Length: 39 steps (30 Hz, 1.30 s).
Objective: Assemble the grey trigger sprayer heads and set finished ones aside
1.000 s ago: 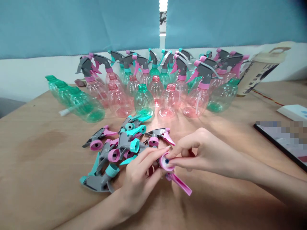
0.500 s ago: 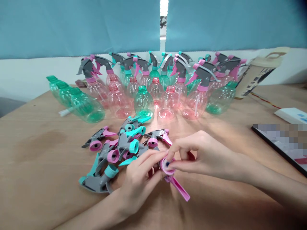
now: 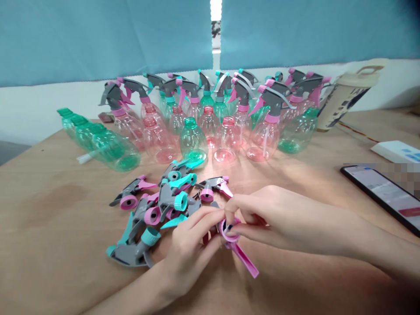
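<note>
My left hand (image 3: 188, 247) is closed around a spray trigger head (image 3: 243, 260) with a pink collar and pink lever. Its body is mostly covered by my fingers, and the collar's mouth faces up toward me. Thumb and index finger of my right hand (image 3: 267, 214) pinch inside that mouth. A small dark spot and something whitish show by the fingertips, too small to name. Left of my hands lies a heap of loose trigger heads (image 3: 170, 194), grey with pink or turquoise parts.
Behind the heap stand pink and green clear bottles (image 3: 193, 142), several topped with trigger heads (image 3: 274, 100). Green bottles (image 3: 114, 151) lean in a row at left. On the right are a phone (image 3: 380, 192), a white box (image 3: 397, 152) and a tall cream cup (image 3: 348, 100).
The right fingertips have shifted slightly within the pink collar, and the right wrist sits a little lower. The left hand keeps its hold. The whole view has turned slightly.
</note>
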Tool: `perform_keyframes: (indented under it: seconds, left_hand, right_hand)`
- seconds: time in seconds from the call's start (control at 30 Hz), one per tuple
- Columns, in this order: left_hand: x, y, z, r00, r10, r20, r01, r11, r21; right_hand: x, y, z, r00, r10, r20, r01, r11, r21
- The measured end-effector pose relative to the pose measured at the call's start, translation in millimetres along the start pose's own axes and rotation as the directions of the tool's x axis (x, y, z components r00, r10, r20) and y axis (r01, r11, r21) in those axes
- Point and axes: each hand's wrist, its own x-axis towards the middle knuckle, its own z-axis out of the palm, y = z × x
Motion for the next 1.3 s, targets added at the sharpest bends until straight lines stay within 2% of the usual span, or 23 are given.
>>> perform_keyframes:
  seconds: [0.2,0.3,0.53,0.83,1.1,1.3]
  left_hand:
    - [0.4,-0.4,0.0,1.000,0.009,-0.010,-0.008,0.998,0.069]
    - [0.3,-1.4,0.0,1.000,0.013,-0.009,-0.012,0.997,0.071]
    - [2.4,-2.6,0.4,1.000,0.013,-0.005,-0.013,0.998,0.060]
    - [3.1,2.1,-0.3,0.998,0.060,0.031,-0.062,0.996,0.069]
    - [0.8,2.2,-2.4,0.979,0.186,0.089,-0.196,0.974,0.118]
    - [-0.5,-0.8,-3.0,0.989,0.123,0.078,-0.132,0.983,0.126]
  right_hand:
    - [-2.5,-2.5,-0.1,0.987,-0.158,-0.004,0.153,0.959,-0.237]
    - [-3.1,-1.3,1.6,0.979,-0.202,0.003,0.193,0.936,-0.295]
    - [-6.7,0.9,8.2,0.988,-0.154,-0.015,0.131,0.885,-0.447]
    - [-9.9,-0.5,3.9,0.966,-0.258,0.023,0.239,0.853,-0.464]
    - [-14.9,-9.4,-8.3,0.983,-0.168,0.070,0.182,0.911,-0.371]
    - [-11.0,-5.3,-7.5,0.991,-0.088,0.097,0.112,0.954,-0.280]
